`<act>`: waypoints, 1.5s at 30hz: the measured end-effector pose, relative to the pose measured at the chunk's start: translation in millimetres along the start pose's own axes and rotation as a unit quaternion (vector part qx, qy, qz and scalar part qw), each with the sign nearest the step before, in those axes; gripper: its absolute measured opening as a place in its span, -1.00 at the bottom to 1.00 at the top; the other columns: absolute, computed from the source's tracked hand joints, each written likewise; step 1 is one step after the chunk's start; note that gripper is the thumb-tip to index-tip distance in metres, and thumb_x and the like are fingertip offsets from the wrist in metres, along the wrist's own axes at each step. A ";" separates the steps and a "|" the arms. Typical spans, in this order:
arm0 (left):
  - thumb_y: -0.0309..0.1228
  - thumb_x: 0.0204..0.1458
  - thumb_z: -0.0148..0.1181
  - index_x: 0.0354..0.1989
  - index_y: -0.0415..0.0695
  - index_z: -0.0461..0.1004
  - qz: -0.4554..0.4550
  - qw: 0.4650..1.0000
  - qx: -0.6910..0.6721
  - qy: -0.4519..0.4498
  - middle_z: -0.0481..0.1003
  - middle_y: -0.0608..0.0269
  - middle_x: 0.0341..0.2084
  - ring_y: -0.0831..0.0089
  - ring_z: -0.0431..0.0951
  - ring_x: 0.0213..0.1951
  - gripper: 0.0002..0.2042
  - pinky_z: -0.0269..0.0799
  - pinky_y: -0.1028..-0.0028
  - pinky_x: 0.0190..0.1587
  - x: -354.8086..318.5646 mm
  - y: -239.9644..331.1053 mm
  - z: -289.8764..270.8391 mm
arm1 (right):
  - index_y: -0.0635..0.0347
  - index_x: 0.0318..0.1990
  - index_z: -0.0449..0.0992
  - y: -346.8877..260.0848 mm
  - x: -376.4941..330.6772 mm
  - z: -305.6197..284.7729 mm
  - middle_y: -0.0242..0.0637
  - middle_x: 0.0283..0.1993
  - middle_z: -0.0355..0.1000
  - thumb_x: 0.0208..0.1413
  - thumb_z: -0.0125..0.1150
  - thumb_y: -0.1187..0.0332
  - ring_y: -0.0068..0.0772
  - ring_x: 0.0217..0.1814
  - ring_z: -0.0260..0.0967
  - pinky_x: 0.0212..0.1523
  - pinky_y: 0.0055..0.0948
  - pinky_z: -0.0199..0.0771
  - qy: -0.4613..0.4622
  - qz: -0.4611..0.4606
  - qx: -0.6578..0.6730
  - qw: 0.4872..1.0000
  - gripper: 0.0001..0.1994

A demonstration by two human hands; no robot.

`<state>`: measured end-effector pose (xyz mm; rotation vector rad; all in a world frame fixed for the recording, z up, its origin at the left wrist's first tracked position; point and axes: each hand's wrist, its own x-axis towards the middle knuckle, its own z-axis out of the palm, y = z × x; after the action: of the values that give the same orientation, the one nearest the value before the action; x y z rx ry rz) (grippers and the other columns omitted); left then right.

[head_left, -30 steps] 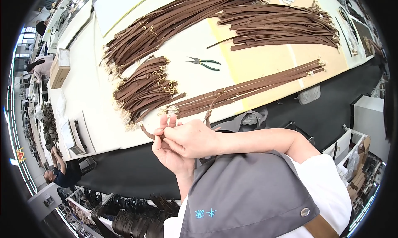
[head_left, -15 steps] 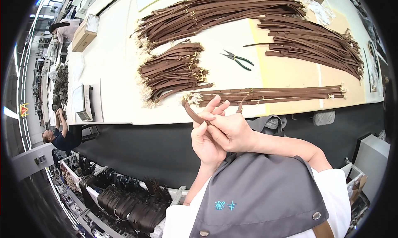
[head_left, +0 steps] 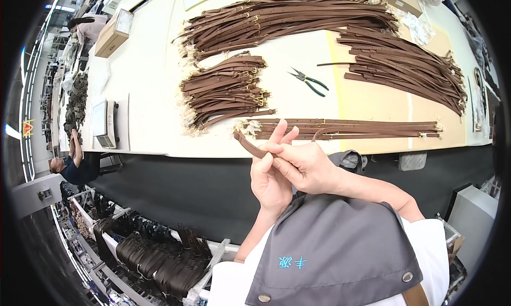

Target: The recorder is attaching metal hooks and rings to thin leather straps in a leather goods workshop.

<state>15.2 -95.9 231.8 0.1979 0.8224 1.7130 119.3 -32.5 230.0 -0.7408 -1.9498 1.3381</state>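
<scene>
A narrow brown strap (head_left: 249,145) is pinched in both bare hands at the centre of the frame, just in front of a pale worktable (head_left: 149,93). By the left hand (head_left: 270,188), the strap is gripped between thumb and finger, with no visible gap, while two other fingers are held raised and spread. By the right hand (head_left: 313,165), thumb and fingertips are closed at the same spot, and the strap is partly hidden there.

The grey apron (head_left: 332,237) at lower centre is stitched with blue characters, shown upside down; dark printing is borne by a cardboard box (head_left: 114,34) at upper left.

From the pinch, the strap's end is extended up and left, bent in a slight curve, its tip seen near the pale ends of a row of straps (head_left: 372,130) laid along the table's near edge. Beyond the hands, a short bundle (head_left: 223,87) with gold-coloured buckles is laid left of dark-handled pliers (head_left: 310,82); a long bundle (head_left: 298,18) is spread at upper centre, another bundle (head_left: 402,66) at upper right.
</scene>
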 end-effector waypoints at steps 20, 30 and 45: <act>-0.25 0.42 -0.19 -0.25 -0.23 0.46 0.016 0.996 0.086 -0.036 0.41 -0.35 0.22 -0.07 0.37 0.34 -0.65 0.14 0.05 0.45 11.3 15.3 -0.2 | 0.22 0.08 0.56 -12.5 17.5 -9.1 0.03 -0.24 0.57 0.39 0.05 0.25 0.07 -0.19 0.58 -0.19 -0.14 0.56 -0.148 0.074 0.035 0.986 -0.71; -0.34 0.33 -0.10 -0.09 -0.30 0.50 0.034 0.989 0.123 -0.081 0.33 -0.23 0.34 -0.06 0.32 0.38 -0.71 0.21 0.09 0.42 5.4 18.5 6.7 | 0.10 0.35 0.40 -6.6 11.5 -17.3 -0.06 -0.02 0.56 0.49 -0.04 0.18 -0.09 0.04 0.55 0.07 -0.25 0.50 -0.170 0.094 0.136 0.972 -0.60; -0.36 0.36 -0.13 -0.11 -0.24 0.44 0.089 0.982 0.091 -0.137 0.36 -0.30 0.29 -0.06 0.39 0.33 -0.76 0.34 0.10 0.32 6.2 7.4 -11.4 | 0.26 0.34 0.37 -29.7 3.3 -7.5 -0.14 -0.12 0.56 0.48 -0.05 0.33 -0.30 -0.11 0.55 -0.06 -0.36 0.52 -0.120 0.131 0.181 0.967 -0.62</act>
<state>1.4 -95.8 226.2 0.6342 0.7728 1.7274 120.4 -35.2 260.7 -0.6969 -1.7493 1.9616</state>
